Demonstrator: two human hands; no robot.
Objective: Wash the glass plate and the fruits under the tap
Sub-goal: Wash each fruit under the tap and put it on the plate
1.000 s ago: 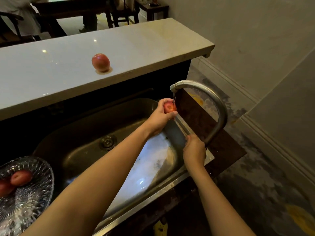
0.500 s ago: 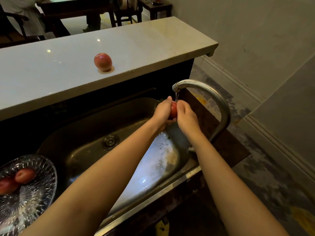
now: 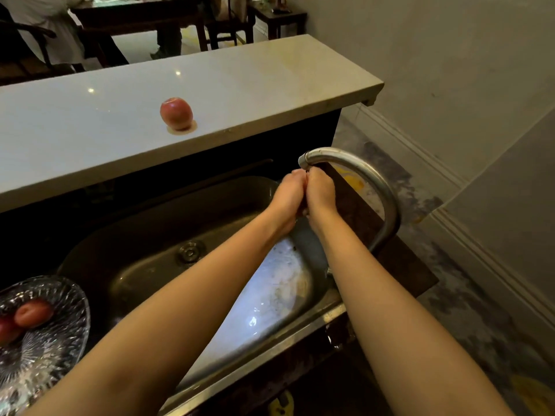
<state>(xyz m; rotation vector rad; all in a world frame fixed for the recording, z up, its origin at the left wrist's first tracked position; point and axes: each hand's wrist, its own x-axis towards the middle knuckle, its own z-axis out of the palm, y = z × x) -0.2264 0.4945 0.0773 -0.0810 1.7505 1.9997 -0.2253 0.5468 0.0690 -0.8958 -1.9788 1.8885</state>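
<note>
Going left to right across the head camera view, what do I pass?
Glass plate holding two red fruits → apple on the counter → left hand → right hand, the two clasped together → tap's bend.

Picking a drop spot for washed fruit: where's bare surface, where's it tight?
Free: the counter left of the apple, and right of it to the counter's end. The sink floor around the drain is bare. Tight: under the tap spout, where left hand and right hand press together. The glass plate holds two fruits.
</note>
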